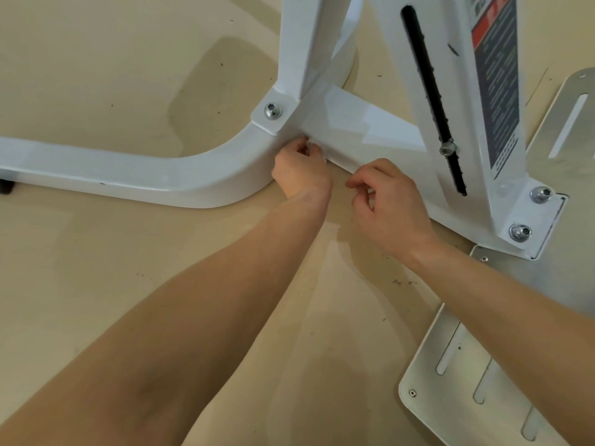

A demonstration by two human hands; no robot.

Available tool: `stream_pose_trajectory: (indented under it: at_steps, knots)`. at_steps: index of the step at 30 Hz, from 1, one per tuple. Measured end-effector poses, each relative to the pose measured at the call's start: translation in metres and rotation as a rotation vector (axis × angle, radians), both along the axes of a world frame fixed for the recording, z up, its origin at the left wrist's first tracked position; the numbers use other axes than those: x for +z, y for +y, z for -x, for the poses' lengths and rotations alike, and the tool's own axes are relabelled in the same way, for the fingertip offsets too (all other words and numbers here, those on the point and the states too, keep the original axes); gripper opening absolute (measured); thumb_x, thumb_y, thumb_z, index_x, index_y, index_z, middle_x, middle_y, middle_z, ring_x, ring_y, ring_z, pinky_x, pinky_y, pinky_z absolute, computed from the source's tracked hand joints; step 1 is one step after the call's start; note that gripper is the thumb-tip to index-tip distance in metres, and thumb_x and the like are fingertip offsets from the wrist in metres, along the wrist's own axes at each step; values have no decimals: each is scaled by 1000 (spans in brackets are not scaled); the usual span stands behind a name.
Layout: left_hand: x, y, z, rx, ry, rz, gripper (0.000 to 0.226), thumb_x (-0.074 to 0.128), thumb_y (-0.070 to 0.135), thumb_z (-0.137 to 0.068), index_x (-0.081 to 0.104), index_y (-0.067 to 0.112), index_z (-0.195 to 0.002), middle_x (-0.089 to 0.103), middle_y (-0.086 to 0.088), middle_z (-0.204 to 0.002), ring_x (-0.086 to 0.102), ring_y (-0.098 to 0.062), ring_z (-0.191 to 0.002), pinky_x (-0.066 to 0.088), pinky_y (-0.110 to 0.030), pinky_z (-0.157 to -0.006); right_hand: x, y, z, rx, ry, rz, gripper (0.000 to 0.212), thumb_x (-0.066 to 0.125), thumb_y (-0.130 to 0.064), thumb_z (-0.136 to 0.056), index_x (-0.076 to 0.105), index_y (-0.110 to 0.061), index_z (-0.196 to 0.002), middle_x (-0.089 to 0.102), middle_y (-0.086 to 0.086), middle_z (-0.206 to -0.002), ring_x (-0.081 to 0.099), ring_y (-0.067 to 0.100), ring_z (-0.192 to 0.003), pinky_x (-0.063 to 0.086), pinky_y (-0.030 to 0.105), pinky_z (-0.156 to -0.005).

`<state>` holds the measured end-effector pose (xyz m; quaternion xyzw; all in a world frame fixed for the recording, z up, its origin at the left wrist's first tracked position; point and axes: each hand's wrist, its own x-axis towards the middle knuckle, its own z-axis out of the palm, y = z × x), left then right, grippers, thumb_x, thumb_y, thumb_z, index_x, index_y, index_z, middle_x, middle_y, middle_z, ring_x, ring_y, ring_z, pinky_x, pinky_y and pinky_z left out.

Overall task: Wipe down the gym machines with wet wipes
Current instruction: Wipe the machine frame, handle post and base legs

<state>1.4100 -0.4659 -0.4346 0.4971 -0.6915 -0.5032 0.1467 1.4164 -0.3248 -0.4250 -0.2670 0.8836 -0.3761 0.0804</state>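
the wet wipe (317, 151) shows only as a small white wad, bunched in the left hand (301, 170) and pushed against the white machine frame (161, 175) just under the bolted corner plate (273, 112). the fingers are curled tight round it with the knuckles up. bunching it that small probably lets the cloth reach into the seam where the curved base rail meets the cross brace (360, 130), a corner a flat wipe would skip.

the right hand (391, 204) hovers just beside it, low against the brace's lower edge, thumb and forefinger drawn together and the other fingers curled. i cannot tell whether it pinches a corner of wipe or nothing at all. it looks placed to steady the person or to take over the next stretch of rail.

both forearms reach down and forward, so the person is likely crouched over the floor-level part of the machine. by my guess this is late, detail work on this frame.

further out, the slotted upright (467, 91) carries a dark threaded rod (431, 91) and a printed label (497, 85), and 2 bolts (542, 194) hold its foot. slotted metal plates (450, 365) lie on the tan floor (96, 75), which is speckled with dark grit. that grit could soil the wipe if it drags low.
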Motion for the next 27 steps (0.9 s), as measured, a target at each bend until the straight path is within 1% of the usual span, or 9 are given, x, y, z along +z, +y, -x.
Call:
stream_pose_trajectory:
  at_steps: [2, 5, 7, 10, 13, 15, 18, 23, 27]
  knots:
    - [0, -1, 2, 5, -5, 8, 23, 59, 17, -94, 66, 19, -72, 59, 11, -62, 61, -19, -72, 45, -24, -68, 0, 3, -2, -3, -9, -2, 23, 52, -3, -90, 70, -13, -101, 59, -6, -107, 61, 11, -82, 54, 38, -80]
    - [-2, 1, 1, 5, -27, -14, 25, 61, 19, -93, 67, 21, -69, 63, 8, -61, 62, -19, -69, 49, -24, -67, -1, 7, -4, 4, -16, -10, 23, 52, -4, -90, 70, -14, -101, 59, -7, -107, 61, 12, -81, 54, 38, -79]
    - [-5, 10, -2, -9, -12, -71, 23, 66, 20, -90, 67, 26, -67, 70, 4, -68, 68, -19, -73, 56, -29, -75, -2, 11, -4, 6, -11, -15, 22, 52, -5, -91, 70, -14, -101, 59, -6, -107, 61, 12, -80, 54, 38, -79]
    - [-5, 37, -10, -72, -17, -180, 19, 71, 20, -88, 66, 26, -71, 75, 0, -78, 71, -19, -79, 58, -34, -82, -3, 16, -2, -12, -9, -23, 22, 53, -6, -91, 71, -14, -102, 57, -8, -105, 60, 10, -80, 55, 37, -79]
    - [-2, 31, -8, -61, -16, -169, 21, 71, 20, -87, 70, 21, -66, 73, -2, -71, 71, -22, -74, 59, -37, -79, -4, 16, -3, -35, -17, -16, 23, 53, -5, -91, 71, -14, -102, 57, -8, -105, 58, 8, -79, 54, 36, -80]
    - [0, 8, -3, 9, -6, -112, 16, 70, 20, -86, 76, 17, -72, 73, -2, -68, 68, -21, -68, 59, -37, -76, -4, 16, -7, -25, -26, -3, 22, 53, -5, -91, 71, -13, -101, 59, -7, -106, 58, 10, -77, 54, 37, -79]
    - [0, -5, 0, 47, -25, -94, 18, 70, 20, -86, 75, 16, -70, 73, -4, -68, 70, -25, -70, 60, -39, -75, -6, 20, -10, 7, -19, -1, 21, 53, -5, -91, 71, -13, -100, 60, -5, -107, 60, 14, -76, 55, 40, -76]
    - [4, 38, -8, -16, -65, -288, 27, 68, 16, -89, 64, 18, -62, 74, -11, -75, 72, -30, -79, 61, -42, -77, -6, 33, -11, 18, -9, -41, 23, 53, -5, -89, 73, -11, -98, 63, -2, -102, 60, 16, -83, 53, 40, -78]
    - [9, 48, -10, -31, -51, -327, 29, 67, 13, -90, 65, 15, -61, 73, -14, -76, 72, -31, -80, 62, -42, -75, -8, 38, -13, 47, 5, -59, 22, 53, -4, -88, 73, -9, -93, 61, -2, -93, 56, 14, -79, 51, 36, -75]
